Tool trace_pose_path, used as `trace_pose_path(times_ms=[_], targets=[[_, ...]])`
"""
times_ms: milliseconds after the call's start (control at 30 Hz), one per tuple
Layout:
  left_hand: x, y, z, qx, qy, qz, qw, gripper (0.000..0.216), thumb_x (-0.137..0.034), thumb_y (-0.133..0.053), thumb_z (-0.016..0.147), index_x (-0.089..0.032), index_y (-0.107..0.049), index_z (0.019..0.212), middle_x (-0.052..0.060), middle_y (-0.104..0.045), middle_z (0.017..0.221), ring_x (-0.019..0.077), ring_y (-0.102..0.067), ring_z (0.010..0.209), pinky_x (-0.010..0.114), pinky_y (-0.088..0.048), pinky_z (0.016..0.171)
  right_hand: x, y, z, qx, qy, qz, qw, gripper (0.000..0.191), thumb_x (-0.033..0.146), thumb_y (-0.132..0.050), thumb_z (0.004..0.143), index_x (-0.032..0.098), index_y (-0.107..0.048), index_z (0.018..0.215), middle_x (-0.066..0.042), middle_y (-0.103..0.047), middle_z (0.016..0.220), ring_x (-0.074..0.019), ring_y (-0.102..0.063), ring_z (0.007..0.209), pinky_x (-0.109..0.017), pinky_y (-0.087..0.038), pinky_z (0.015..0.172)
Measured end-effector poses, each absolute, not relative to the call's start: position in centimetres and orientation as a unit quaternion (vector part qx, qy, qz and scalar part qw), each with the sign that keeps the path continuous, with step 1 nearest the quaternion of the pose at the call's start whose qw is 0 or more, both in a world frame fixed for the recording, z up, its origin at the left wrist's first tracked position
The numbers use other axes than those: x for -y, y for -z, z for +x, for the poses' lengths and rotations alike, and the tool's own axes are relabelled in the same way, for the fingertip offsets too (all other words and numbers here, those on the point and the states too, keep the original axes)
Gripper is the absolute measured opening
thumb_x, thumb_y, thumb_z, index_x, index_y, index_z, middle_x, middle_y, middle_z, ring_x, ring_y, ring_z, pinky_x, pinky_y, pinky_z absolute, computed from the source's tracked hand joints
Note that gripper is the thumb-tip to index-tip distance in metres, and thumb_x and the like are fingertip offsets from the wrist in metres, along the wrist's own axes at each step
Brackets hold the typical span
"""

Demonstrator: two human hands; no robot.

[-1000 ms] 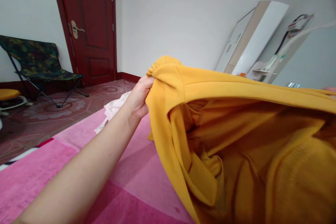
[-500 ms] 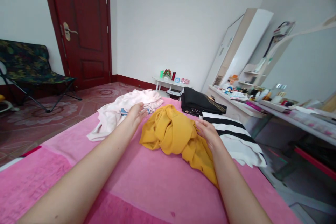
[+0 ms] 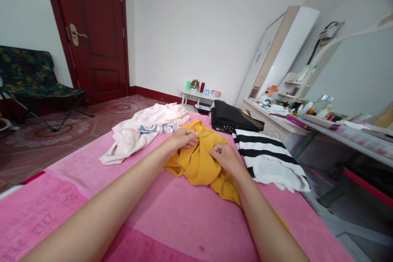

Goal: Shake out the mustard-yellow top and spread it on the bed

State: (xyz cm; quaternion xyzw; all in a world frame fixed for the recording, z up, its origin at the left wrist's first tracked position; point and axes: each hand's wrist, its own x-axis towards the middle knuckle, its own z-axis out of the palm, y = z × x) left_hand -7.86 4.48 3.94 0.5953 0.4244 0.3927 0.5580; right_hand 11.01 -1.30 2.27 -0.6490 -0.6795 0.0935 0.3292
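Observation:
A crumpled yellow garment (image 3: 201,163) lies in a heap on the pink bed cover (image 3: 172,217). My left hand (image 3: 182,138) rests on its far left part with the fingers curled into the cloth. My right hand (image 3: 223,157) is bunched on the garment's middle, pinching a fold. A pale pink top (image 3: 144,131) with a small printed figure lies to the left of the heap. A black-and-white striped garment (image 3: 267,157) lies to the right, and a folded black garment (image 3: 233,119) sits behind it.
A dark red door (image 3: 92,32) and a folding chair (image 3: 33,82) stand at the left. A low white table (image 3: 199,95) with small items is at the far wall. A cluttered dressing table (image 3: 307,120) with mirrors runs along the right of the bed.
A second ago I held the yellow garment up close to the camera. It now lies heaped on the bed, and both hands have closed in on it and gripped the cloth.

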Motion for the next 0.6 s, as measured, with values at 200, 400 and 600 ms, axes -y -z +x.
trace_pose_path(times_ms=[200, 400, 600], targets=[[-3.1, -5.2, -7.4, -0.405, -0.405, 0.694, 0.436, 0.088, -0.050, -0.074, 0.062, -0.019, -0.041, 0.137, 0.014, -0.057, 0.123, 0.0279, -0.057, 0.109, 0.036, -0.047, 0.089, 4.0, -3.3, 4.5, 0.749, -0.057, -0.546, 0.372, 0.014, 0.022, -0.052, 0.078, 0.019, -0.058, 0.066, 0.002, -0.059, 0.061, -0.0119, -0.049, 0.055, -0.023, -0.027, 0.052], [-5.4, -3.9, -9.3, -0.448, -0.347, 0.785, 0.252, 0.072, -0.016, -0.073, 0.050, -0.018, -0.058, 0.121, 0.008, -0.060, 0.122, 0.0297, -0.052, 0.115, 0.037, -0.037, 0.101, 5.9, -2.0, 1.5, 0.823, -0.004, -0.484, 0.297, 0.011, 0.018, -0.053, 0.080, 0.019, -0.056, 0.069, 0.002, -0.061, 0.071, -0.0112, -0.050, 0.063, -0.024, -0.025, 0.055], [-7.2, -2.8, -10.3, -0.483, -0.410, 0.700, 0.329, 0.038, -0.015, -0.058, 0.055, -0.017, -0.068, 0.092, 0.000, -0.069, 0.078, 0.0211, -0.063, 0.075, 0.027, -0.048, 0.066, 5.5, -2.6, 2.2, 0.783, -0.042, -0.529, 0.324, 0.017, 0.027, -0.056, 0.081, 0.020, -0.056, 0.065, 0.004, -0.058, 0.063, -0.0099, -0.048, 0.058, -0.023, -0.024, 0.053]])
